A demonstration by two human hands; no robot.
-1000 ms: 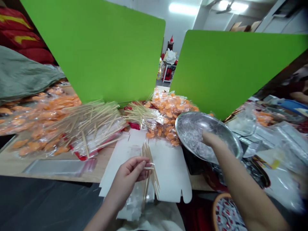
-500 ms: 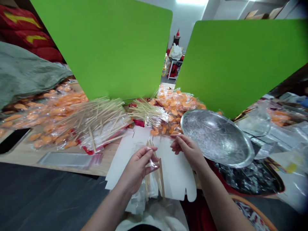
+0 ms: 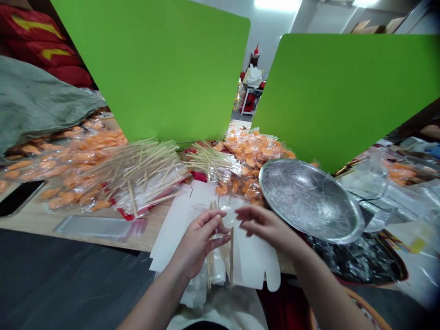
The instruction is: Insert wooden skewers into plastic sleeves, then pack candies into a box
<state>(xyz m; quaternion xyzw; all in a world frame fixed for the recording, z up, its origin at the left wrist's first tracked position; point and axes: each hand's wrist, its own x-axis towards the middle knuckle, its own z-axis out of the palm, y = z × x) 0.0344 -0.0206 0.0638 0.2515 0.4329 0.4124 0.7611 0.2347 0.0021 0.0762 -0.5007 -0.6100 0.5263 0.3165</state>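
Over a flat white cardboard sheet (image 3: 254, 266), my left hand (image 3: 197, 236) is closed in a pinch. Between its thumb and fingers is a thin, see-through piece of clear plastic film (image 3: 217, 234), hard to make out. My right hand (image 3: 263, 225) hovers just to its right, blurred, with bent fingers apart and nothing visible in them. Beneath the hands, thin wooden sticks (image 3: 231, 256) lie lengthwise on the cardboard. Clear plastic bags (image 3: 195, 291) hang at the cardboard's near edge.
Bagged sticks (image 3: 147, 160) and orange wrapped pieces (image 3: 82, 160) cover the left side. More orange pieces (image 3: 254, 146) lie behind. A metal bowl (image 3: 309, 197) leans over a dark tray (image 3: 357, 256) at right. Flat plastic sleeves (image 3: 99, 228) and a phone (image 3: 20, 197) lie left. Green panels (image 3: 165, 68) stand behind.
My right hand has moved left, closer to my left hand, and its fingers point more to the left. My left hand has barely moved and keeps its pinch.
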